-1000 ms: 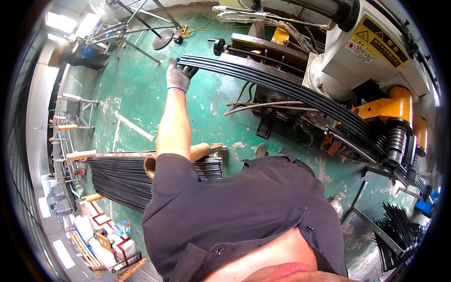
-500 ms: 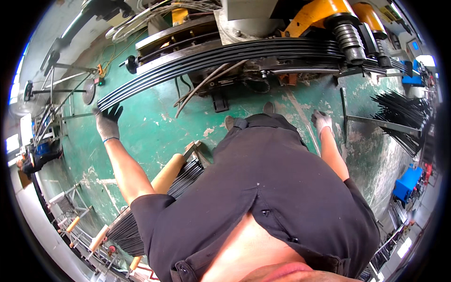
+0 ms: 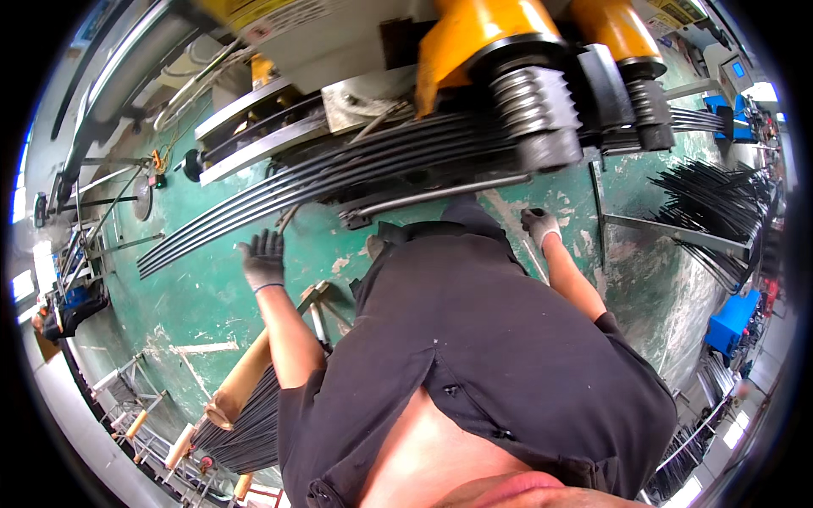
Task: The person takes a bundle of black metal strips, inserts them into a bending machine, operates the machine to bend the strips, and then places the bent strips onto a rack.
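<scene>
A bundle of several long dark metal rods (image 3: pixel 279 193) runs from the machine at the upper right to free ends at the left. My left hand (image 3: pixel 264 258), in a grey glove with dark fingers, is spread open just below the rods, apart from them and holding nothing. On the other side of my body, my right hand (image 3: pixel 540 225) hangs low in a similar glove. Its fingers are curled closed, with nothing seen in them. The rods pass beneath the orange machine arms (image 3: pixel 491 42), close to a ribbed metal cylinder (image 3: pixel 535 110).
A rack with dark rods (image 3: pixel 711 199) stands at the right, by a blue box (image 3: pixel 733 325). Behind my left arm is a stand with a tan roller (image 3: pixel 241 381) and more rods (image 3: pixel 241 423). Metal frames line the left, where another person (image 3: pixel 72 317) is partly seen. The green floor (image 3: pixel 186 313) is scuffed.
My left hand has come off the rod ends and moved right and down, fingers spread. The machine looms larger as the view shifts toward it. My right hand stays low.
</scene>
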### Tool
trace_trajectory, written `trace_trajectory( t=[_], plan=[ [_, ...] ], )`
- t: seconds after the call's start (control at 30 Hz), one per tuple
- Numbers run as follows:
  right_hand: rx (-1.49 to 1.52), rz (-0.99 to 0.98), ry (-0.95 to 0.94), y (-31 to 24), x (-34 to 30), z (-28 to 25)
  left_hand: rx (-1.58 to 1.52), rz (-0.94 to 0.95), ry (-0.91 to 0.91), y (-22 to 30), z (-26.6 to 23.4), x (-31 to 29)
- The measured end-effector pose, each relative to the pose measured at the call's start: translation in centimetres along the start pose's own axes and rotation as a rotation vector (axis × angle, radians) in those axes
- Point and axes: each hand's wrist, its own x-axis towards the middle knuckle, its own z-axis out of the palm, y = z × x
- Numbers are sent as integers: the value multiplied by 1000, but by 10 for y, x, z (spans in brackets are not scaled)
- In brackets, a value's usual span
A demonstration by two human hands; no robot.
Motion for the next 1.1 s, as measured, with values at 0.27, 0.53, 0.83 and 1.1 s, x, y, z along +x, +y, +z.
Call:
trace_trajectory(
  t=[0.27,0.53,0.83,1.1],
  plan=[
    [-295,-4,-89,19,110,-82,1335,616,-300,-5,245,-67],
    [-153,3,-53,-27,78,-99,673,382,-250,30,275,-79],
    [13,-19,36,48,-29,-42,317,404,-458,33,232,-64],
    [377,-231,45,-37,-106,-29,437,721,-607,0,153,-30]
  ],
)
